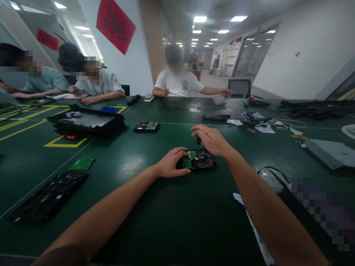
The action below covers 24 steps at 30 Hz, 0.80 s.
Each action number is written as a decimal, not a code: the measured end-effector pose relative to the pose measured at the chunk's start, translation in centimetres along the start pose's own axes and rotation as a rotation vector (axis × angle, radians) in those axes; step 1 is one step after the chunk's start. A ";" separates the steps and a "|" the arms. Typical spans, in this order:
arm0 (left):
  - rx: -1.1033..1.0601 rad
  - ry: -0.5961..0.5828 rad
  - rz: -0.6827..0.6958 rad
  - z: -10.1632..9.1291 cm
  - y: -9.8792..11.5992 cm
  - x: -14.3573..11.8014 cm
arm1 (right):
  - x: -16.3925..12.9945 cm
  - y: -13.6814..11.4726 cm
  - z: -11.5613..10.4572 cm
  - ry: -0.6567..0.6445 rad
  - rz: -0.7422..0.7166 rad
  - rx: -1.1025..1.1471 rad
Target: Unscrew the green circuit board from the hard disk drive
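A hard drive (207, 162) lies on the green table in front of me, its underside with a green circuit board (189, 159) facing up. My left hand (171, 164) grips its left end, fingers on the far edge and thumb on the near one. Above the drive, my right hand (213, 140) is closed around the dark handle of a screwdriver (198, 141). The screwdriver stands upright, its tip pointing down at the drive near the circuit board. Whether the tip sits in a screw is too small to tell.
Another hard drive (146, 126) lies further back, near a black tray (90, 125). At left are a loose circuit board (82, 163) and a black slab-like part (51, 195). A silver box (330, 152), cables (256, 117) and a pen-shaped tool (215, 118) lie rightward. Co-workers sit opposite.
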<state>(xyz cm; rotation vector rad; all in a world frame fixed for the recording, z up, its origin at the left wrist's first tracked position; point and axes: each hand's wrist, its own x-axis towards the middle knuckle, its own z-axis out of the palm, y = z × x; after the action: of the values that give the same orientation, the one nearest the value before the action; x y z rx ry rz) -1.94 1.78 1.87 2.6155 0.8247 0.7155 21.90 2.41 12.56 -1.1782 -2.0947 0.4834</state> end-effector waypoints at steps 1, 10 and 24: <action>-0.020 0.012 -0.002 0.1 -0.1 0.1 | 0.0 -0.1 -0.1 -0.012 0.015 0.018; -0.022 0.185 -0.130 1.2 -1.5 0.2 | 0.1 0.1 -0.4 0.056 0.012 -0.051; 0.052 0.242 -0.242 1.7 -2.7 0.2 | 0.2 0.4 -1.0 -0.092 0.130 0.258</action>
<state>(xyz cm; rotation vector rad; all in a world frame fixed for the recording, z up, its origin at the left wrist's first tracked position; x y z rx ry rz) -2.03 3.81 -0.60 2.4438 1.2189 0.9618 22.79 2.78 13.16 -1.1619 -1.9682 0.8558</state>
